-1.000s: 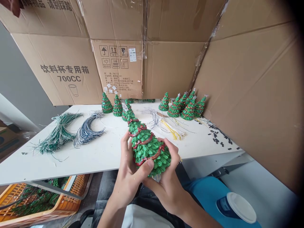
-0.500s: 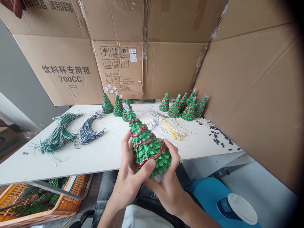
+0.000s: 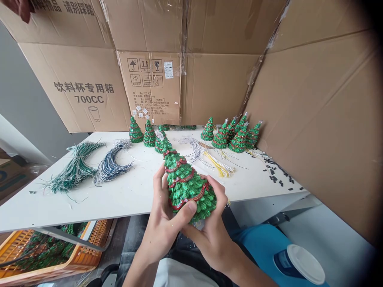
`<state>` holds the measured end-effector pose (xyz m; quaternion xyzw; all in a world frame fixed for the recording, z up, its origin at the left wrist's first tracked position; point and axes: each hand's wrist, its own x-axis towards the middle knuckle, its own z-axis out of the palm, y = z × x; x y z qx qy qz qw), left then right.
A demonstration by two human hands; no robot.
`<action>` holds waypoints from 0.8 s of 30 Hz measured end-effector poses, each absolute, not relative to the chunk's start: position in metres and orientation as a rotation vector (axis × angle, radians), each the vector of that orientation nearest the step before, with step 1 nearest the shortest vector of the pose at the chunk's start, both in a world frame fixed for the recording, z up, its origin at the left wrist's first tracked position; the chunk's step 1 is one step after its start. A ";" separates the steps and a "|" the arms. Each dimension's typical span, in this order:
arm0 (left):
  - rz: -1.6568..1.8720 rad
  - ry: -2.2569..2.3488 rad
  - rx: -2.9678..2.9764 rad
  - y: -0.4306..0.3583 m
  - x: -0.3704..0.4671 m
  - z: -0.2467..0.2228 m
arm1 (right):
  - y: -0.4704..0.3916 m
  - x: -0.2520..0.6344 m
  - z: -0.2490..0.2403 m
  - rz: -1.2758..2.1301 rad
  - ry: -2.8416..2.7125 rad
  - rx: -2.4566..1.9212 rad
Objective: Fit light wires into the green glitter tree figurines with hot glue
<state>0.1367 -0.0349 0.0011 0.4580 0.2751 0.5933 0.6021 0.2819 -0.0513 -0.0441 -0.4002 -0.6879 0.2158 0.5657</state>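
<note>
Between both hands I hold a green Christmas tree figurine [image 3: 187,179] with red garlands, tilted so its tip leans away to the upper left. My left hand [image 3: 167,215] is closed on its left side, the thumb lying across the front. My right hand [image 3: 212,215] grips the lower right side and base; the underside is hidden. A clear piece sits at the tree's tip. Behind it on the white table [image 3: 125,203] stand several smaller-looking trees, such as this left one [image 3: 135,130] and this right group [image 3: 238,138]. Yellow and white wires [image 3: 220,164] lie beyond my right hand.
Green wire bundles [image 3: 76,167] and blue wire bundles [image 3: 113,163] lie on the left. Small black pieces [image 3: 277,171] are scattered right. Cardboard walls [image 3: 221,87] enclose the back and right. Below are an orange crate [image 3: 89,243] and a lidded cup [image 3: 299,263]. Another person's hand [image 3: 22,10] shows top left.
Almost nothing differs. The view has shifted very slightly, and both hands keep the same grip on the tree figurine.
</note>
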 end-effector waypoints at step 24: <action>1.368 0.611 1.069 -0.033 0.135 0.000 | -0.047 0.281 -0.045 0.504 -1.611 -0.923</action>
